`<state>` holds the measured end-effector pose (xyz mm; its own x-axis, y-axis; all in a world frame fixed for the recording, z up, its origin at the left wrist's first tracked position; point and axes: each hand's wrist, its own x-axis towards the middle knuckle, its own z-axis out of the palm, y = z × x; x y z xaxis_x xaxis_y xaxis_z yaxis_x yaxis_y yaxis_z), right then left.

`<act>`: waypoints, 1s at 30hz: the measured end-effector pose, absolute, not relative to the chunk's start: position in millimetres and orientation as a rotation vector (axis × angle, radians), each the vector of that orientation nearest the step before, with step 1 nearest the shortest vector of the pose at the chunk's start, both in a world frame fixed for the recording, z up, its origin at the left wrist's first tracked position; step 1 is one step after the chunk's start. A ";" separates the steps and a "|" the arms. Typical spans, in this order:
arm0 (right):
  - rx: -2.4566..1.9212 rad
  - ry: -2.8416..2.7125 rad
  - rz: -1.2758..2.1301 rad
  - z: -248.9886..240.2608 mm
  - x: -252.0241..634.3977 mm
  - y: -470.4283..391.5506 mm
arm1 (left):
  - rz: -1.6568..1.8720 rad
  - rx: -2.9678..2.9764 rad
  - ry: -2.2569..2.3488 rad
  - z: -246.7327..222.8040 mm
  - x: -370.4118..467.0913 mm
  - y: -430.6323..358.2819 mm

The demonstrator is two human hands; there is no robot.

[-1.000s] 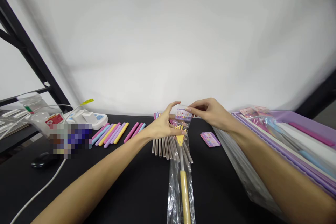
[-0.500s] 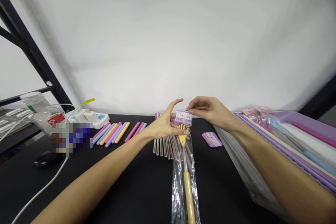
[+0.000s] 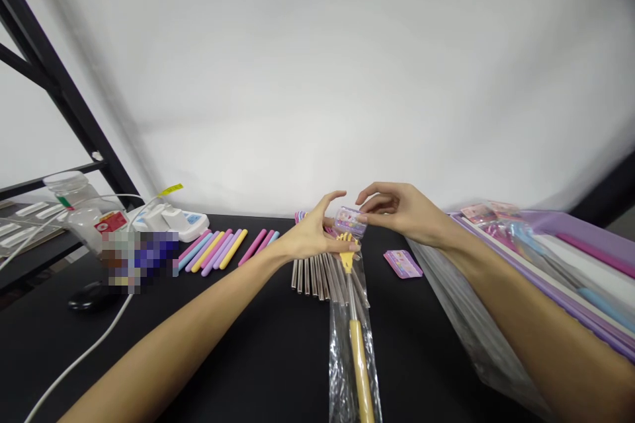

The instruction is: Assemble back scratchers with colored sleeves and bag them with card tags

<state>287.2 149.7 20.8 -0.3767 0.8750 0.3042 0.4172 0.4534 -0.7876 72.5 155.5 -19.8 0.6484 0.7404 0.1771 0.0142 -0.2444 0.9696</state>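
Yellow-handled metal back scratcher already inside clear plastic sleeve on black tabletop. Small printed header card at sleeve top, pinched by right hand fingers; left hand fingers narrow on sleeve mouth. Card apparently not yet fixed. Bare metal rods waited behind.

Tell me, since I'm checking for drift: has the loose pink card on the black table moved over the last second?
No. The pink card keeps its spot against the purple tray edge; only the camera shifted.

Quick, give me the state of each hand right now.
Left hand: thumb and fingers pinching the top of the clear bag holding a yellow back scratcher.
Right hand: fingertips holding the printed header card at the bag's top.
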 end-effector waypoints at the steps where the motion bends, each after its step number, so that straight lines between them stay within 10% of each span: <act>1: -1.068 -1.986 0.774 21.2 287.6 149.7 | 0.765 1.698 0.630 -20.3 72.9 156.1; 15: -1.289 -1.948 1.420 31.2 276.2 129.5 | 1.400 1.331 0.859 -17.1 74.0 169.1; 30: -1.534 -1.987 0.657 43.5 374.1 95.2 | 1.075 1.061 0.693 -8.4 150.0 153.3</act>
